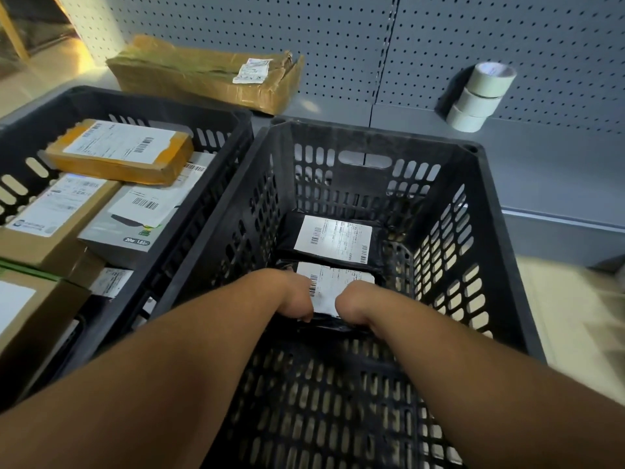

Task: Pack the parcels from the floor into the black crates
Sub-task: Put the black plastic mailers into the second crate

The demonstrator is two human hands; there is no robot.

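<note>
A grey metal shelf (558, 170) carries two black slotted plastic crates (487, 231) side by side; a battered brown cardboard box (189, 76) and stacked white tape rolls (480, 96) sit along its back edge.

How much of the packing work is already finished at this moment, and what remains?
Done: the left crate already holds several boxes, and one black parcel lies flat in the right crate. In hand: the left hand and right hand are setting a second black parcel just in front of it. Left: the floor is mostly out of view, so I cannot tell how many parcels remain.
</note>
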